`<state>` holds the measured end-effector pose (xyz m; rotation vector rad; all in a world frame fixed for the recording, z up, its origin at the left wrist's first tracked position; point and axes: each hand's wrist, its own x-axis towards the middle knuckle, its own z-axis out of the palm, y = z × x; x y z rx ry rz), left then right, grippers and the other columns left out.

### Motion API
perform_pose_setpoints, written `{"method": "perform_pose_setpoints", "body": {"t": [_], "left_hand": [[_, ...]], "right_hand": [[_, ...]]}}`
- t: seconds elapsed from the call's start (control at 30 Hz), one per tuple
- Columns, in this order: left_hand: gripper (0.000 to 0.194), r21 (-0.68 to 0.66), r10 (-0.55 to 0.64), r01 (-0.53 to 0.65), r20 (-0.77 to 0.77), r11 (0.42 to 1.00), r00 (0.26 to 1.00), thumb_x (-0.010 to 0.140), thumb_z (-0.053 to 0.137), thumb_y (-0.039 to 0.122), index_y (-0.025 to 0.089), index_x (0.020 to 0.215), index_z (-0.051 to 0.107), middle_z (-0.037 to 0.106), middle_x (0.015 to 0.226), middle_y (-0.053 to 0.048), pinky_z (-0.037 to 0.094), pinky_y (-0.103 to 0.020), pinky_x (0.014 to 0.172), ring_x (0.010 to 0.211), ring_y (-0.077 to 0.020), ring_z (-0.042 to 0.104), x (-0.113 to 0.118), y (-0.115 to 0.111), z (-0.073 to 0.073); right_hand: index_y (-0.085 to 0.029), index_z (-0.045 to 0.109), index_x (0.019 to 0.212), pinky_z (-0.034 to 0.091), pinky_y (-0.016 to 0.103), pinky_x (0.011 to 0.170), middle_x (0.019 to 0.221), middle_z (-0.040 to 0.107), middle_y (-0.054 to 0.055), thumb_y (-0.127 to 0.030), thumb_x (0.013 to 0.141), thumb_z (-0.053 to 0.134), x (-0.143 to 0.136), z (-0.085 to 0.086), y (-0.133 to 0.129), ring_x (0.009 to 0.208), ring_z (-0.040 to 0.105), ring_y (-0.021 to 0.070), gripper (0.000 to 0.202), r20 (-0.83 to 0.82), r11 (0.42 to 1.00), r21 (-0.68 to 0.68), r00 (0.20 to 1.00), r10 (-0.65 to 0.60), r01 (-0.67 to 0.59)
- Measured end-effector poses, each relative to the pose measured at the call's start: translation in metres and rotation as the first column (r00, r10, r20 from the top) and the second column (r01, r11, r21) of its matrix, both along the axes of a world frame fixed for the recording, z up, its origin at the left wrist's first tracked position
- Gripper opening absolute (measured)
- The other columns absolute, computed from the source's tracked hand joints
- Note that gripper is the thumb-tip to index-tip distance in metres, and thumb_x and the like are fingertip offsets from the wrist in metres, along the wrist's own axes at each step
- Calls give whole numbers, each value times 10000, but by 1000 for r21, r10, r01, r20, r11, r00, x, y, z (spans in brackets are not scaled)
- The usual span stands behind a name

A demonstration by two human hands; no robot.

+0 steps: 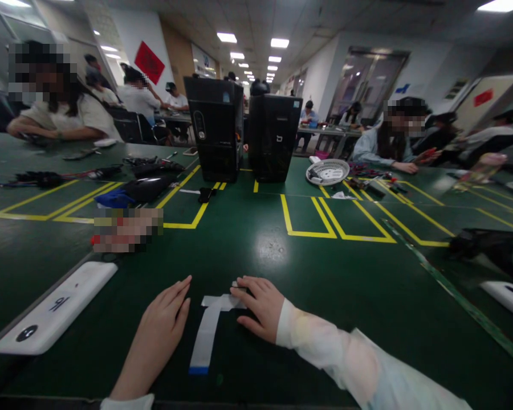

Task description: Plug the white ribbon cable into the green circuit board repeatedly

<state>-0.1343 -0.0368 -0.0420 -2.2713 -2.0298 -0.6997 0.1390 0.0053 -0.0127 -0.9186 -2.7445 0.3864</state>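
A flat white ribbon cable with a blue end lies bent on the green table, one leg toward me and one crosswise. My left hand rests to its left, open, with fingers stretched out and the thumb a little apart; it holds nothing. Over the right end of the crosswise leg lies my right hand, its fingers extended and the thumb spread. That end of the cable is hidden under the fingers. A small greyish piece shows by the right fingertips, too small to name.
A white device with a round dark button lies at left. Two black computer towers stand ahead. Yellow tape marks boxes on the table. A white round basket, cables and a dark bag lie farther back. Other people sit around.
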Motion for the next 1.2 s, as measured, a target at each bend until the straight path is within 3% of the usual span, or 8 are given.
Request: {"method": "perform_pose_setpoints", "body": {"t": [0.17, 0.27, 0.33, 0.43, 0.57, 0.63, 0.87, 1.2], "left_hand": [[543, -3, 10, -10, -18, 1000, 1000, 922, 324, 439, 123, 1277, 586, 592, 1332, -126, 457, -489, 1015, 1197, -289, 567, 0, 0, 0], [550, -16, 8, -8, -12, 1000, 1000, 921, 330, 471, 137, 1265, 599, 592, 1336, -113, 462, -481, 1014, 1202, -287, 565, -1, 0, 0], [556, -24, -1, 1, -7, 1000, 1000, 922, 331, 486, 140, 1265, 599, 589, 1340, -110, 460, -486, 1016, 1216, -287, 554, -1, 0, 0], [569, -35, -6, 6, -8, 999, 1000, 927, 324, 495, 134, 1282, 584, 578, 1352, -116, 456, -504, 1013, 1224, -293, 544, -3, 0, -2], [574, -37, -4, 3, -18, 999, 1000, 928, 324, 505, 144, 1301, 569, 562, 1370, -114, 444, -514, 1019, 1229, -298, 536, -5, 0, -6], [574, -40, -5, 4, -21, 999, 1000, 930, 322, 505, 148, 1316, 554, 553, 1380, -111, 436, -511, 1028, 1240, -293, 526, -6, 0, -8], [593, -70, 8, -10, -21, 998, 1000, 931, 299, 513, 141, 1320, 548, 546, 1388, -107, 416, -502, 1049, 1245, -282, 520, -5, -1, -8], [590, -79, 18, -20, -24, 997, 1000, 926, 326, 506, 136, 1336, 533, 544, 1387, -120, 433, -516, 1032, 1251, -296, 520, -7, -2, -9]], "right_hand": [[-216, 364, 1457, 219, 499, 1143, 1511, 339, 126, -510, 921, 429, 22, -3, 19, 1419, 236, 268, 615, -2, 986, 160, 999, -47, 46], [-175, 429, 1417, 223, 525, 1132, 1492, 359, 160, -443, 932, 412, 66, -6, 55, 1413, 246, 296, 555, -16, 898, 301, 943, -333, 322], [-114, 472, 1378, 270, 505, 1110, 1469, 375, 194, -418, 918, 425, 112, -9, 82, 1388, 288, 327, 554, -58, 733, 363, 799, -598, 575], [-51, 472, 1361, 294, 542, 1064, 1448, 379, 242, -417, 913, 397, 195, -15, 108, 1369, 294, 380, 584, -94, 413, 380, 478, -873, 828], [29, 377, 1407, 244, 526, 1067, 1468, 297, 300, -471, 922, 339, 292, -18, 101, 1368, 249, 418, 698, -34, 44, 281, 56, -998, 959], [78, 371, 1390, 253, 528, 1045, 1423, 329, 342, -461, 923, 321, 321, -16, 88, 1341, 274, 444, 714, -10, -36, 247, -34, -999, 968], [7, 400, 1401, 353, 489, 936, 1313, 460, 330, -518, 939, 223, 337, -7, 69, 1212, 458, 419, 722, 94, -63, 177, -80, -992, 982], [-108, 408, 1423, 328, 540, 966, 1387, 429, 268, -604, 908, 231, 334, -3, 66, 1227, 447, 427, 736, 153, -50, 203, -82, -985, 978]]}}
